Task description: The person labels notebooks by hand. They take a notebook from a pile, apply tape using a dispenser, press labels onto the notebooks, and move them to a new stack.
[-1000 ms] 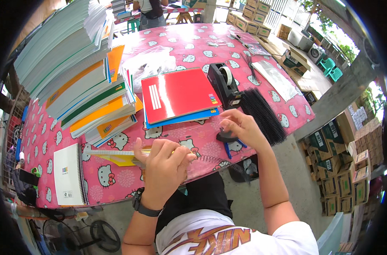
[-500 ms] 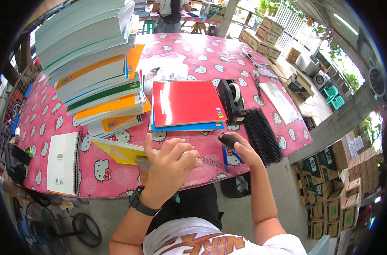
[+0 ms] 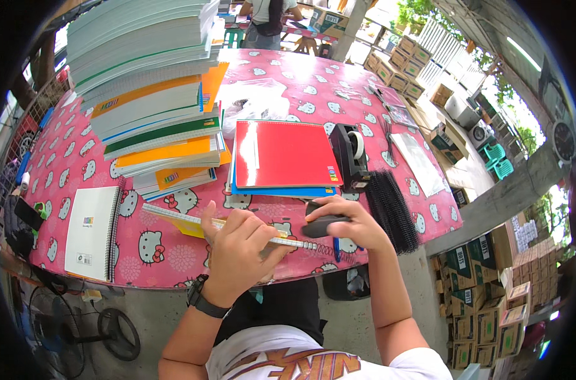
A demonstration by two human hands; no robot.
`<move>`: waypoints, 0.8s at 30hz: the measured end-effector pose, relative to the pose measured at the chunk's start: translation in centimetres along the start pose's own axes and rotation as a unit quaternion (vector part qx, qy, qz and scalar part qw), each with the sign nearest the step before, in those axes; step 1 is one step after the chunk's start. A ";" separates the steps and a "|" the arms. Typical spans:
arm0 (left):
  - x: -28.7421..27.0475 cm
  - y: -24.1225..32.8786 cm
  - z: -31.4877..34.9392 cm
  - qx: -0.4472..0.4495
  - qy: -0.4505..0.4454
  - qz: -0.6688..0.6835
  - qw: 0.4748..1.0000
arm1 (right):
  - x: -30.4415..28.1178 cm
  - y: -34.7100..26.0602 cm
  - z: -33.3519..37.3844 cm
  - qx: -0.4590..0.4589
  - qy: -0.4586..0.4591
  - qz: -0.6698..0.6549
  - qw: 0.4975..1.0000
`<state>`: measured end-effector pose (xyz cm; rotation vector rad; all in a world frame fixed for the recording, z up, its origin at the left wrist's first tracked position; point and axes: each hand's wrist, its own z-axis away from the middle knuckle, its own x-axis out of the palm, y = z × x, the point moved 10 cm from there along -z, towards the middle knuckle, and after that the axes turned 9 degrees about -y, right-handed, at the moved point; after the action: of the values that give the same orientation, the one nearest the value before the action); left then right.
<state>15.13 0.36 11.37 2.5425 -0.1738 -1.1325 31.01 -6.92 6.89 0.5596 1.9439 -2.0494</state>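
The left hand (image 3: 240, 246) is closed around a yellow notebook (image 3: 188, 227), fingers over its upper edge, the thumb raised and the grip partly hidden. The right hand (image 3: 352, 220) is half curled, thumb below and fingers above a dark, rounded object (image 3: 326, 225) that it appears to hold; its kind I cannot tell. The yellow notebook stands nearly edge-on, on the person's side of the red notebook (image 3: 288, 155). A thin coil (image 3: 329, 249) trails from its right end, beside a blue-handled tool (image 3: 336, 251).

The yellow notebook should be light, with pages that bend and fan, so a pinch along the spine edge looks steadiest. The coil is probably springy and easily bent or snagged; it is best guided by its end. The dark object looks smooth and stiff.

Right of the red notebook are a tape dispenser (image 3: 348, 155) and, nearer the person, a bundle of black coils (image 3: 392, 212); left of it rises a tall notebook stack (image 3: 155, 120).

Compared with half a second ago, the dark object has moved left and closer to the coil, and less of the yellow cover shows. The red notebook appears unmoved.
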 end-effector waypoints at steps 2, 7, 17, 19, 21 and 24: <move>0.0 -0.1 -0.1 0.002 -0.003 0.002 1.000 | 1.4 -2.1 0.7 -0.141 -0.066 -0.281 0.947; -0.4 -0.2 -0.1 0.003 0.001 -0.005 1.000 | 0.2 0.5 -1.2 0.035 0.006 0.045 0.998; -1.3 -1.9 -0.1 -0.033 0.016 -0.034 0.999 | 0.9 -3.5 -2.3 -0.157 -0.083 -0.182 0.967; -1.0 -2.0 0.0 -0.021 0.005 -0.024 0.999 | 2.5 -2.2 -3.5 -0.089 -0.130 -0.042 0.987; -1.2 -2.1 0.1 -0.022 0.003 -0.028 0.999 | 0.9 -0.4 -4.2 -0.002 -0.051 0.080 0.995; -2.2 -2.9 0.3 -0.034 0.013 -0.043 0.998 | 1.2 -3.7 -3.3 -0.198 -0.099 -0.240 0.945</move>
<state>13.33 3.54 11.71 2.5254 -0.0176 -1.1155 28.62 -3.30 9.59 -0.2238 2.4400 -1.7730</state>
